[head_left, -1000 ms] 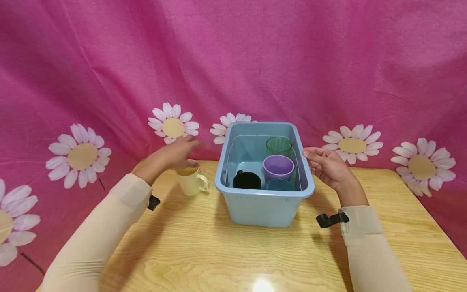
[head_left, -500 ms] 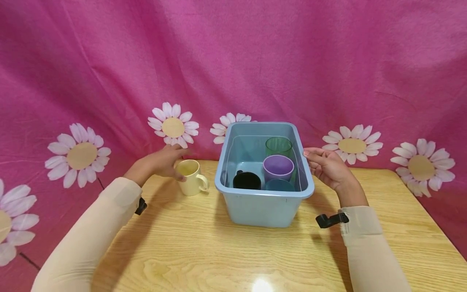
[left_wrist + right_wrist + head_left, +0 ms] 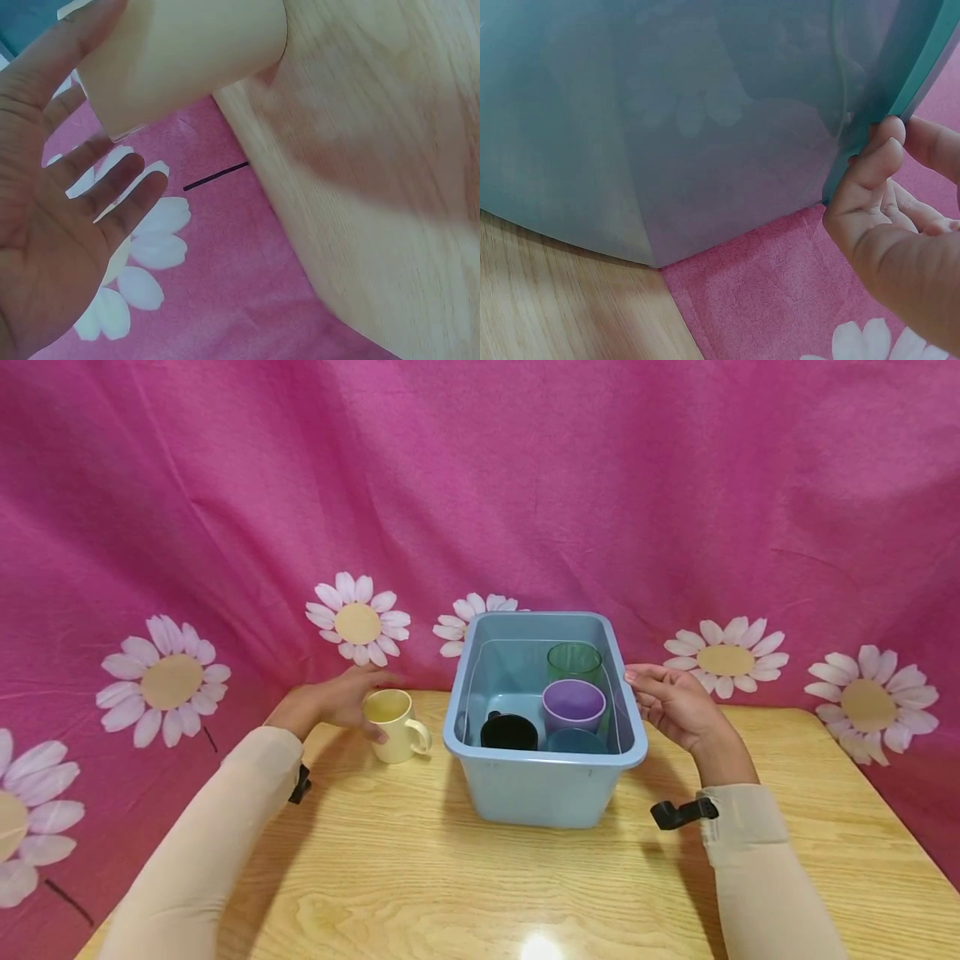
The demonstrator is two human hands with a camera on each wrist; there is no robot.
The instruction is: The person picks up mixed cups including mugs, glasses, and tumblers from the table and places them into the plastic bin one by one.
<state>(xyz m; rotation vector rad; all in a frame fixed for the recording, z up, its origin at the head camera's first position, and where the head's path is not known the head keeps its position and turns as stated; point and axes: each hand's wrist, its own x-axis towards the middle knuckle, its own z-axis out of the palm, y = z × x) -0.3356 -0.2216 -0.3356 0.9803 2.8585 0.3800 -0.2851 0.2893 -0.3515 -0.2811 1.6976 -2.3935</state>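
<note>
A pale yellow mug stands upright on the table, its handle facing the tub. My left hand is spread around the mug's left side, thumb in front and fingers behind its rim. In the left wrist view the thumb overlaps the mug wall, while the fingers stretch out loosely. On the other side, my right hand pinches the right rim of a blue plastic tub between thumb and fingers. Inside the tub are a black mug, a purple cup, a green glass and a blue cup.
The wooden table ends at the back against a pink cloth with white daisies. In the tub, the cups stand along the right and front, with bare floor showing at the back left.
My left hand has come down from above the mug, swung out to its left, then closed in around its side. The right hand stays at the tub rim.
</note>
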